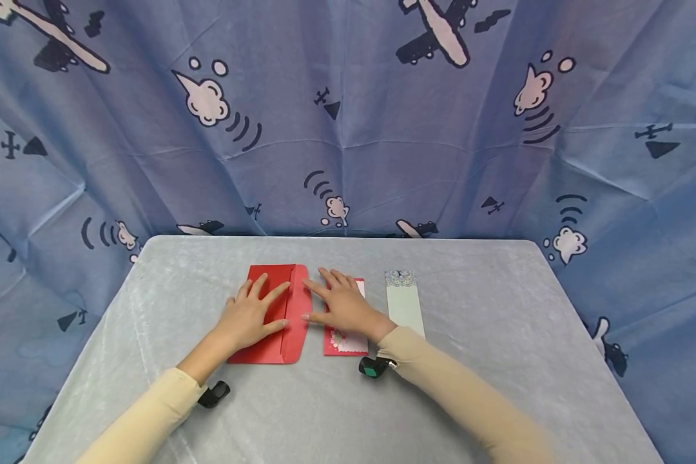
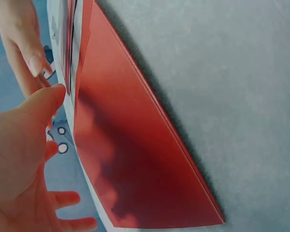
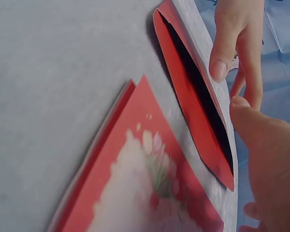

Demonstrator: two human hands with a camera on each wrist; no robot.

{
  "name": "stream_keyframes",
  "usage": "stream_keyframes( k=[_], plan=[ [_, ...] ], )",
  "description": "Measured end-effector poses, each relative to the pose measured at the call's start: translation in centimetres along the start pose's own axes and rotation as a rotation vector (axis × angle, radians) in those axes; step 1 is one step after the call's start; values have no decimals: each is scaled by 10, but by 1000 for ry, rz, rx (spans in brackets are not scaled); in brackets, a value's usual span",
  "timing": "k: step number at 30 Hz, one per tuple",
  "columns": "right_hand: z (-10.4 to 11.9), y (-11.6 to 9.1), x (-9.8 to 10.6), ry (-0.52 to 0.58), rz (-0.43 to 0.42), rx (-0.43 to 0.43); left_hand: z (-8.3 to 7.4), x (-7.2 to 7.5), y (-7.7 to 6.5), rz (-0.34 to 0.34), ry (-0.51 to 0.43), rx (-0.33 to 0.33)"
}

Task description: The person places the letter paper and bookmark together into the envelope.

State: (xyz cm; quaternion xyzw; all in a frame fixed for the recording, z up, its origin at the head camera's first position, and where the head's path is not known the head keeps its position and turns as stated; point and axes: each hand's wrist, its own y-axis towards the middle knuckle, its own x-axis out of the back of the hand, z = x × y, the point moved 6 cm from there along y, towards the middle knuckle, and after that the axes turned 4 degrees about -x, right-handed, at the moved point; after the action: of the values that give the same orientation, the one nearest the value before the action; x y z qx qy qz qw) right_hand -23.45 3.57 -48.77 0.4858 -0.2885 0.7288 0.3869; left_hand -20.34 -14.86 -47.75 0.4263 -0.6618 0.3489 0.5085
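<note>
A red paper envelope (image 1: 298,345) lies on the table with its flap unfolded toward the right. Over its body is my left hand (image 1: 248,319), fingers spread and fairly straight; the left wrist view puts this hand (image 2: 19,164) above the paper, its shadow on the red surface (image 2: 145,164). My right hand (image 1: 348,308) reaches leftward over a red card with a flower print (image 1: 348,347), covering its middle. Its extended fingers come close to the flap; whether they touch is unclear. In the right wrist view the envelope (image 3: 181,92) gapes along its mouth, beside the folded card (image 3: 111,188).
A pale green strip (image 1: 404,303) with a blue patterned top lies right of the card, its lower end near the right sleeve (image 1: 441,380). Grey cloth covers the table (image 1: 290,419). Behind hangs a blue printed curtain (image 1: 371,174).
</note>
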Motion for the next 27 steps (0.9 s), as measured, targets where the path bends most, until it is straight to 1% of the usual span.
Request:
stream_keyframes(
  k=[9, 16, 22, 27],
  plan=[
    [9, 15, -8, -39, 9, -21, 0, -4, 2, 23, -9, 18],
    [11, 20, -14, -81, 15, -36, -2, -5, 4, 8, 8, 24],
    [13, 23, -15, -84, 13, -48, -2, -5, 4, -17, 26, 30],
    [14, 24, -17, -101, 17, -55, -3, -4, 3, -27, 15, 34]
  ],
)
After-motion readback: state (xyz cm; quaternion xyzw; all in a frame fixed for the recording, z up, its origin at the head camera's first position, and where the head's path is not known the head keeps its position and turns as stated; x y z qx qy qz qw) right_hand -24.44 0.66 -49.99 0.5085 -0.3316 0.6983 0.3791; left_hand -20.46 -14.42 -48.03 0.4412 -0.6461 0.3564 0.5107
